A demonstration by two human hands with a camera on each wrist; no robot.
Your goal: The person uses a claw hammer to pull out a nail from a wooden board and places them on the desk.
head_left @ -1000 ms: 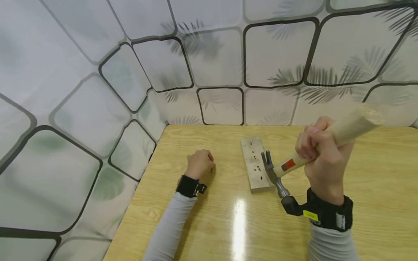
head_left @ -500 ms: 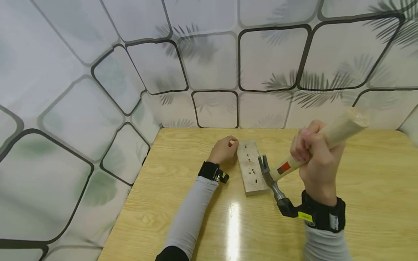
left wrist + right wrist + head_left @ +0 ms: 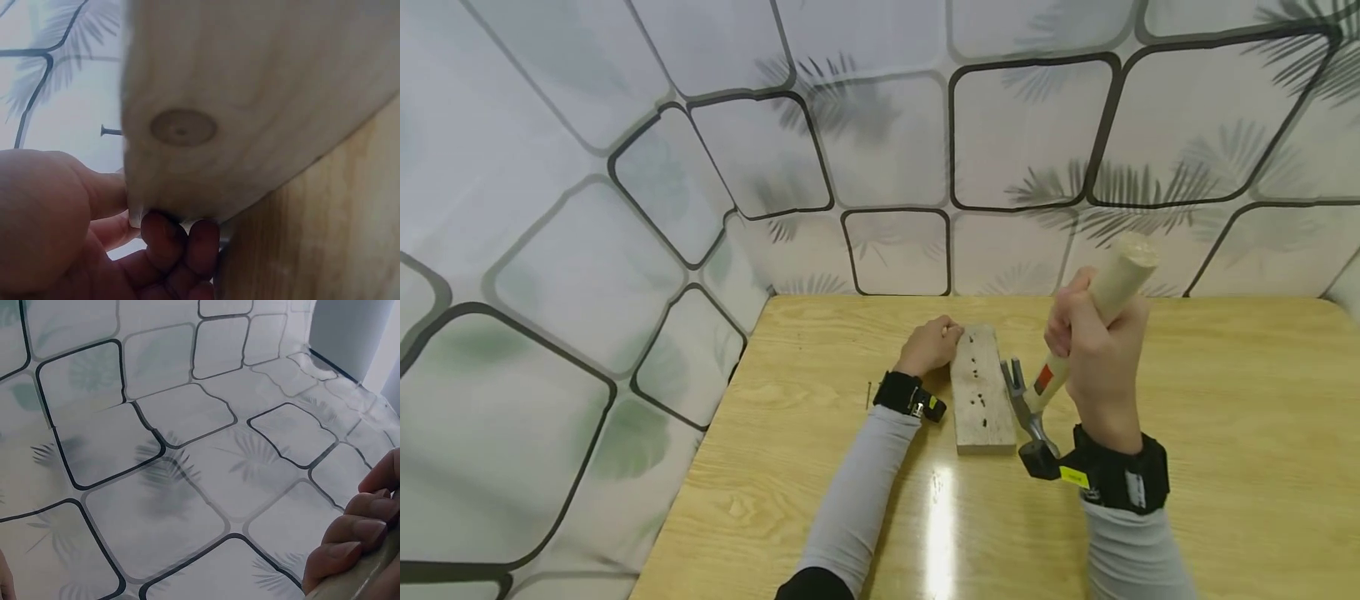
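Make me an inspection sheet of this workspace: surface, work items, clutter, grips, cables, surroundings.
Surface: yellow wood-grain tabletop, glossy, with a bright reflection.
Work items: pale rectangular wooden block, dark-spotted, lying flat; grey-headed, cream-handled claw hammer, its head beside the block's right side, contact unclear; grey metal nail, jutting past the block's outline in the left wrist view.
Clutter: thin dark nail-like piece on the tabletop, near the left wrist.
Left grip: fingers curled against the block's far left corner.
Right grip: holds the hammer's handle.
Cables: nothing seen.
Surroundings: white sheeting with black rounded outlines and grey leaf print.

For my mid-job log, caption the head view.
Left hand at the far end of a wooden block; right hand gripping a hammer.
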